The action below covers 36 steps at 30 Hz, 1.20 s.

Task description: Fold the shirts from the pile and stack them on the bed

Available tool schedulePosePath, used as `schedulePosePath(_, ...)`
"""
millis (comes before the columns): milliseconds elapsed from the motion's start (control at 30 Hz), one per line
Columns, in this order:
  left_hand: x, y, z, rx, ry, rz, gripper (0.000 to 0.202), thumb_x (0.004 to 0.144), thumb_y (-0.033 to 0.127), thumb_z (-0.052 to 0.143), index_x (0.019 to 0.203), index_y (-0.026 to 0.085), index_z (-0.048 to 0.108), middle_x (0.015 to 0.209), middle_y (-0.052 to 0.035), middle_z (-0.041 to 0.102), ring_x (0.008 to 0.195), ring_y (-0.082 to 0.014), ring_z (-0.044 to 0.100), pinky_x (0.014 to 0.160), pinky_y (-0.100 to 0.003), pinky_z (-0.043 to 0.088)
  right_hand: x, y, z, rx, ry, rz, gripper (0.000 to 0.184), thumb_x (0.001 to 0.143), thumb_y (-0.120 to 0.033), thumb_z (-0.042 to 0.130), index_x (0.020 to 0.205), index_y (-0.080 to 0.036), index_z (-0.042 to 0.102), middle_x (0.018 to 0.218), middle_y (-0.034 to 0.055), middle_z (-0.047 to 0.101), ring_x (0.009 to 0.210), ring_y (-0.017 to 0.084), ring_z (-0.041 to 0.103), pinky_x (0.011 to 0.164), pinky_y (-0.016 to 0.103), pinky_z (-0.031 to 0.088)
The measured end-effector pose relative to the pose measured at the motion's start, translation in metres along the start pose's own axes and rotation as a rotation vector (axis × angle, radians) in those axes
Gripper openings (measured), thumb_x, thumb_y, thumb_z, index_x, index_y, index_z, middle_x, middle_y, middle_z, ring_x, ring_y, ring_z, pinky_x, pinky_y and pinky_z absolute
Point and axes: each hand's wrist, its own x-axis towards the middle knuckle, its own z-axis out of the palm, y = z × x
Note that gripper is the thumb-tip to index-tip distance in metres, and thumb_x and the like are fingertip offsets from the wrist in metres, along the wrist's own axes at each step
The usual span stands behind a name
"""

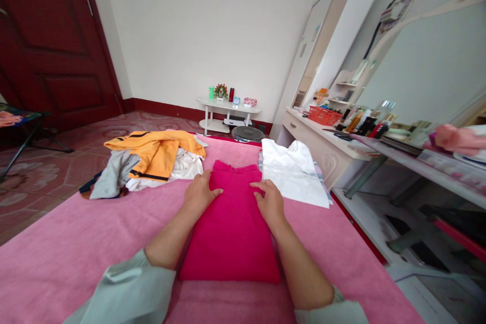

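Observation:
A folded bright pink knit top [231, 228] lies flat before me, its neckline at the far end. My left hand [198, 195] rests at its upper left edge, the thumb spread over the fabric and apart from the index finger. At the upper right edge, my right hand [270, 205] touches the top, a small gap between thumb and index finger. No cloth shows lifted between the fingers of either hand; some fingertips are hidden. Beneath everything is a pink bed cover [144, 228].
Left of the pink top is a loose heap with an orange garment [159, 149] and a grey one [112, 174]. On the right, a folded white T-shirt [292, 172] lies over other cloth. A dressing table [326, 134] and a glass-topped table [417, 162] stand beyond the right edge.

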Motion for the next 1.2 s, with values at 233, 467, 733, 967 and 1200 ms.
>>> schedulePosePath(233, 0.007, -0.004, 0.008, -0.180, 0.011, 0.181, 0.025, 0.071, 0.010, 0.063, 0.093, 0.019, 0.068, 0.075, 0.0002, 0.066, 0.071, -0.0154, 0.062, 0.067, -0.023, 0.046, 0.002, -0.004, 0.006, -0.011, -0.099, -0.071, 0.047, 0.072, 0.000, 0.044, 0.107, -0.019, 0.069, 0.103, 0.0073, 0.063, 0.099, 0.019, 0.059, 0.092, 0.031, 0.046)
schedulePosePath(467, 0.020, 0.003, 0.000, -0.284, 0.254, 0.301, 0.022, 0.084, 0.017, 0.050, 0.097, 0.019, 0.069, 0.099, -0.0045, 0.062, 0.096, -0.0168, 0.059, 0.087, -0.027, 0.046, 0.023, 0.002, 0.007, -0.006, 0.118, -0.057, 0.060, 0.075, -0.006, 0.044, 0.134, -0.012, 0.047, 0.139, 0.0133, 0.043, 0.130, 0.022, 0.038, 0.109, 0.039, 0.031)
schedulePosePath(733, 0.013, -0.015, 0.000, -0.083, 0.082, 0.023, 0.038, 0.089, 0.036, 0.045, 0.117, 0.015, 0.060, 0.098, -0.0098, 0.067, 0.092, -0.0214, 0.063, 0.083, -0.029, 0.047, 0.006, -0.028, 0.003, -0.227, -0.060, -0.095, 0.055, 0.089, -0.027, 0.041, 0.143, -0.019, 0.034, 0.152, 0.0077, 0.024, 0.141, 0.024, 0.015, 0.112, 0.050, 0.015)
schedulePosePath(967, -0.001, 0.003, -0.017, 0.083, -0.094, -0.145, 0.053, 0.080, 0.064, 0.045, 0.087, 0.017, 0.069, 0.088, -0.0141, 0.071, 0.088, -0.0291, 0.066, 0.071, -0.034, 0.047, -0.010, -0.028, 0.027, -0.345, -0.397, -0.099, 0.065, 0.092, -0.057, 0.025, 0.146, -0.019, 0.028, 0.154, 0.0082, 0.018, 0.142, 0.024, 0.010, 0.113, 0.048, 0.008)
schedulePosePath(1200, -0.041, 0.005, -0.034, -0.022, -0.313, -0.091, 0.041, 0.069, 0.058, 0.060, 0.078, 0.020, 0.069, 0.081, -0.0093, 0.072, 0.075, -0.0256, 0.067, 0.061, -0.029, 0.046, -0.013, -0.026, 0.029, -0.369, -0.366, -0.108, 0.065, 0.093, -0.057, 0.023, 0.145, -0.020, 0.030, 0.154, 0.0079, 0.020, 0.142, 0.024, 0.013, 0.113, 0.046, 0.011)
